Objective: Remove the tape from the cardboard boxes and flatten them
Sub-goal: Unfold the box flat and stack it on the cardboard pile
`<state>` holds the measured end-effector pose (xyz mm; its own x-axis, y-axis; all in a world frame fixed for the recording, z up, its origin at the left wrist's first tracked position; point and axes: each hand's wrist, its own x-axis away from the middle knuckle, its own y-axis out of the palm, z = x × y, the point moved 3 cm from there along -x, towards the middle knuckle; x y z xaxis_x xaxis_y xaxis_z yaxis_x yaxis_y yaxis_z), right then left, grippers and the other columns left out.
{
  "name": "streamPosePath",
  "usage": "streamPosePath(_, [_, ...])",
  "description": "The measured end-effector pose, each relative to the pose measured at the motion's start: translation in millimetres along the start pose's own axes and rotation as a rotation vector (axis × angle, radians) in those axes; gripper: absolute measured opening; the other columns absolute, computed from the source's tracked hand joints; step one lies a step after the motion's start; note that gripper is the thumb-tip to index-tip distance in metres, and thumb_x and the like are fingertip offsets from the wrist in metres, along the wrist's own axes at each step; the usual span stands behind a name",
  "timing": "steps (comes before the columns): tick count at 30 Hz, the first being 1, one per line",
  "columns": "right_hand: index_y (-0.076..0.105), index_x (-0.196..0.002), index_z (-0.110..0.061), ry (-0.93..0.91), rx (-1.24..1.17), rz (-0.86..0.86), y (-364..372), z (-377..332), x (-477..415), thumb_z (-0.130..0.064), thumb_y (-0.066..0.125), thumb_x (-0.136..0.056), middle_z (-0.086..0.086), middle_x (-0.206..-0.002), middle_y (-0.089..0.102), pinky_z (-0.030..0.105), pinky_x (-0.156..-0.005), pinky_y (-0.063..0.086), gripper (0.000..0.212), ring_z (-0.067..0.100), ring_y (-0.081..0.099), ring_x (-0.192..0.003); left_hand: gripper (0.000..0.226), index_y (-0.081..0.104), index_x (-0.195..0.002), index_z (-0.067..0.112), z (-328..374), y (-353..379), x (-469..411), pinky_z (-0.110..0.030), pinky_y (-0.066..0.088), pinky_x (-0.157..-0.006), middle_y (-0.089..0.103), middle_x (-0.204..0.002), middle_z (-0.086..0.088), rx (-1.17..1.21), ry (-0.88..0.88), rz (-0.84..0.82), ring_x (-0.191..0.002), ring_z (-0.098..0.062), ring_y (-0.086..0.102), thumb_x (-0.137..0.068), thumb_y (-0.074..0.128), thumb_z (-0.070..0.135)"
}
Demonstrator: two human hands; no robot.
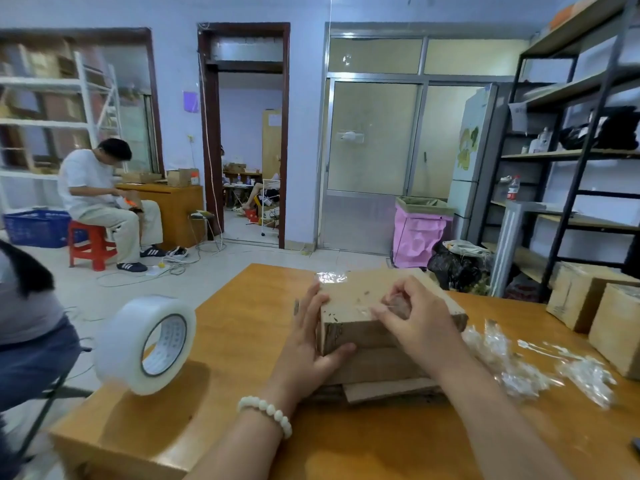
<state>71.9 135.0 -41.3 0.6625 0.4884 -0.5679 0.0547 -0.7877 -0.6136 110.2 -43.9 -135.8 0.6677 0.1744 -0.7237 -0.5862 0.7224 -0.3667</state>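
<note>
A brown cardboard box (360, 299) stands on the wooden table (242, 341), on top of some flattened cardboard (384, 386). My left hand (311, 344) holds the box's left side, fingers straight along it and thumb across the front face. My right hand (412, 317) lies on the box's top with fingers curled, pinching clear tape (388, 304) there. A loose bit of clear tape (330, 277) sticks up at the box's far left corner.
A big roll of clear tape (145, 344) stands on edge at the table's left. Crumpled tape scraps (526, 358) lie to the right. Two more cardboard boxes (585, 296) sit at the far right. Metal shelving, a pink bin, and a seated person stand beyond.
</note>
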Motion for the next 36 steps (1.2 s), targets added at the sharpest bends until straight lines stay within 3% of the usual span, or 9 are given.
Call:
streamPosePath(3, [0.051,-0.089,-0.025,0.057,-0.184,0.121,-10,4,-5,-0.016,0.063,-0.089,-0.005,-0.094,0.064,0.012,-0.065,0.048,0.015,-0.001,0.062,-0.078,0.069,0.019,-0.133,0.063,5,-2,-3,-0.050,0.030,-0.116,0.008,-0.157,0.028,-0.028,-0.013,0.032,-0.147,-0.010,0.017,-0.077,0.057,0.075])
streamPosePath(7, [0.049,-0.094,-0.023,0.169,-0.418,0.210,-17,8,-8,-0.009,0.047,-0.098,0.002,-0.105,0.065,0.025,-0.068,0.052,0.015,0.008,0.066,-0.086,0.067,0.021,-0.134,0.058,4,-6,0,-0.043,0.029,-0.117,0.008,-0.157,0.028,-0.056,-0.015,0.031,-0.146,-0.006,0.018,-0.078,0.055,0.074])
streamPosePath(12, [0.055,-0.116,-0.026,0.020,0.129,0.016,4,-6,1,-0.042,0.060,-0.089,-0.014,-0.105,0.055,0.032,-0.080,0.045,0.031,0.011,0.054,-0.097,0.071,0.023,-0.138,0.048,3,-3,0,-0.040,0.031,-0.116,0.011,-0.158,0.023,-0.043,-0.004,0.057,-0.146,-0.008,0.021,-0.080,0.056,0.072])
streamPosePath(16, [0.062,-0.120,-0.031,-0.175,0.385,-0.069,23,-20,9,-0.069,0.034,-0.080,-0.012,-0.121,0.059,0.039,-0.093,0.035,0.062,0.015,0.052,-0.113,0.072,0.021,-0.138,0.049,1,-3,1,-0.046,0.028,-0.117,0.008,-0.158,0.025,-0.035,-0.007,0.051,-0.147,-0.010,0.018,-0.079,0.060,0.065])
streamPosePath(22, [0.070,-0.093,-0.029,-0.116,-0.114,-0.003,8,-13,7,-0.025,0.065,-0.088,-0.015,-0.096,0.067,0.021,-0.084,0.051,0.008,0.000,0.061,-0.093,0.072,0.021,-0.139,0.049,0,-3,1,-0.044,0.028,-0.118,0.007,-0.158,0.027,-0.044,0.008,0.049,-0.147,-0.004,0.014,-0.079,0.054,0.074])
streamPosePath(24, [0.063,-0.085,-0.031,-0.031,-0.179,0.011,2,-11,7,-0.023,0.067,-0.087,-0.016,-0.089,0.065,0.010,-0.072,0.050,0.009,-0.002,0.062,-0.087,0.072,0.021,-0.138,0.049,0,-3,1,-0.046,0.030,-0.117,0.007,-0.158,0.026,-0.043,0.007,0.045,-0.147,-0.004,0.015,-0.079,0.055,0.073])
streamPosePath(29, [0.044,-0.104,-0.020,0.099,-0.230,0.087,-7,-5,8,-0.030,0.069,-0.085,-0.010,-0.095,0.058,0.024,-0.071,0.056,0.033,0.002,0.060,-0.087,0.070,0.019,-0.136,0.059,1,-3,0,-0.052,0.028,-0.116,0.008,-0.157,0.027,-0.048,0.007,0.053,-0.148,-0.005,0.014,-0.079,0.056,0.073])
streamPosePath(33, [0.033,-0.109,-0.021,0.109,-0.263,0.167,-20,-7,6,-0.020,0.067,-0.086,-0.005,-0.090,0.048,0.016,-0.062,0.050,0.042,0.002,0.058,-0.075,0.072,0.022,-0.135,0.058,0,-4,1,-0.032,0.030,-0.117,0.008,-0.154,0.035,0.013,-0.035,0.066,-0.145,0.002,0.015,-0.075,0.056,0.077])
streamPosePath(36, [0.044,-0.112,-0.021,0.079,-0.255,0.290,-25,-7,-1,-0.014,0.068,-0.085,-0.002,-0.083,0.043,0.032,-0.067,0.054,0.037,0.017,0.055,-0.071,0.071,0.023,-0.132,0.062,-1,-7,1,-0.023,0.029,-0.115,0.010,-0.152,0.038,0.072,-0.056,0.097,-0.143,0.007,0.016,-0.073,0.059,0.078])
